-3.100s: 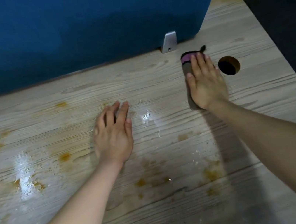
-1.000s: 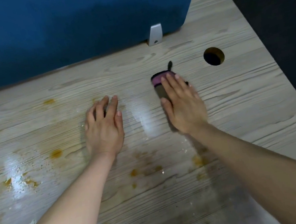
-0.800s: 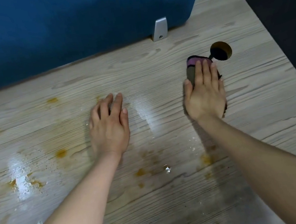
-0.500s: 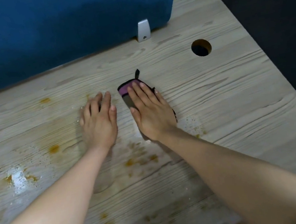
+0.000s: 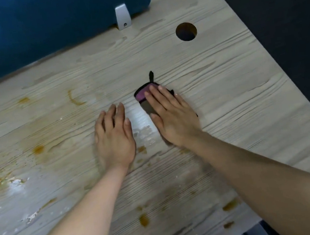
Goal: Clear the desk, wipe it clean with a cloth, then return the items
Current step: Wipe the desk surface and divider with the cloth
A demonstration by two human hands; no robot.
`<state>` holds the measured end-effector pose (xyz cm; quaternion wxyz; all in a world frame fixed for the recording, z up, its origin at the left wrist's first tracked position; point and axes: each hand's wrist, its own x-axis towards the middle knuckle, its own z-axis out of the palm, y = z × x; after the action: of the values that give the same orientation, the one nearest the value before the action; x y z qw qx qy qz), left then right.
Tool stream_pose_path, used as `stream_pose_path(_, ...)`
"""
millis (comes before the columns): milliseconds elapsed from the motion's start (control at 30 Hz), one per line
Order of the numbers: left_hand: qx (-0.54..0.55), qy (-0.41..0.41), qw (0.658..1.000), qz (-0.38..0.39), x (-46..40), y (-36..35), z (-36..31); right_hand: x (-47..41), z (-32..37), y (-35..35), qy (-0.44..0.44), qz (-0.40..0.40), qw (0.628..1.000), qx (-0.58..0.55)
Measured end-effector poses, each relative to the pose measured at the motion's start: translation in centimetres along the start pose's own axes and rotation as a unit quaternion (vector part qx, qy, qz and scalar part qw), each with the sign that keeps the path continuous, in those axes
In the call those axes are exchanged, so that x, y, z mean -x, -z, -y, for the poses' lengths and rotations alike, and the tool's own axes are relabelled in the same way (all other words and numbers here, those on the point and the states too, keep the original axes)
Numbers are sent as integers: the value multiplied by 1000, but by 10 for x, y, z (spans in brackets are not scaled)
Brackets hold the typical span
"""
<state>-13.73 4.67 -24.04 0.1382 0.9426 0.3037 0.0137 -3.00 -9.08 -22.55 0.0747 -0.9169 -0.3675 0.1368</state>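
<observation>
desk (image 5: 228,95) is already cleared, so this is the wiping step. the cloth (image 5: 143,96), a small folded thing with a pink band and dark edge, sits mid-desk under the right hand (image 5: 172,118), which presses it flat with straight fingers. left hand (image 5: 113,138) lies flat on the wood just beside it, fingers straight, holding nothing, so the hands are close together but not touching. there's a wet shiny strip between them.

lots left imo: orange stains (image 5: 38,149) all over the left side and near the front edge, so the next move calls for dragging the cloth left and toward the body with steady pressure.

compared to half a second ago the cloth hand is a little farther right of the left hand, which is in much the same spot. the cable hole (image 5: 186,31) and blue divider (image 5: 34,24) are untouched.
</observation>
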Motion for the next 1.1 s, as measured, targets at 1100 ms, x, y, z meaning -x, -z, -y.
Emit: stream_pose_path(1100,0,-13,999,-35,0,-5,1,43,-42,1,-20,-6,999,39)
